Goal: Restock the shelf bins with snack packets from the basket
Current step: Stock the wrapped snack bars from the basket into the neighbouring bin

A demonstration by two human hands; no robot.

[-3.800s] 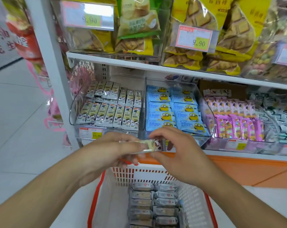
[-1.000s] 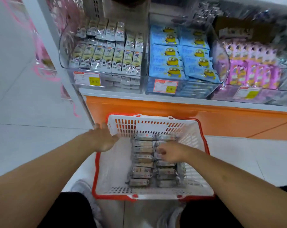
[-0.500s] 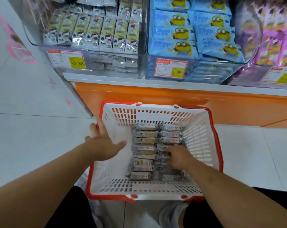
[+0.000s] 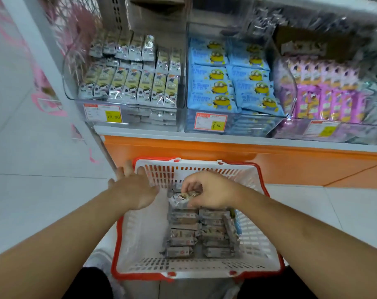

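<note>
While the right hand (image 4: 211, 190) pinches 1 snack packet (image 4: 186, 196) between thumb and curled fingers just above the stack, the job looks only partly done, judging from how much stock is left below. About 2 columns of the same packets (image 4: 201, 231) lie flat in the white basket (image 4: 140, 238) with the red rim, several layers deep, so I judge that many trips to the shelf remain. That basket sits on the floor right in front of the orange base of the shelf. The left hand (image 4: 134, 190) has its grip spread, fingers straight and resting at the basket's far left corner, holding nothing. Up on the shelf, the clear left bin (image 4: 131, 117) carries rows of matching cream and dark packets standing on end, with a price tag (image 4: 102, 113) on its front; it looks well filled already, though the back row has a lower step on its right side where more could fit. Next to it stands a bin of blue packets (image 4: 230, 83), and further right a bin of purple packets (image 4: 327, 98), neither of which matches the basket stock. Each packet is a small oblong foil pillow with crimped ends, shiny, with a cartoon print too blurred to read. The one in the right hand is tilted, its left end drooping, which suggests it is light and soft.
</note>
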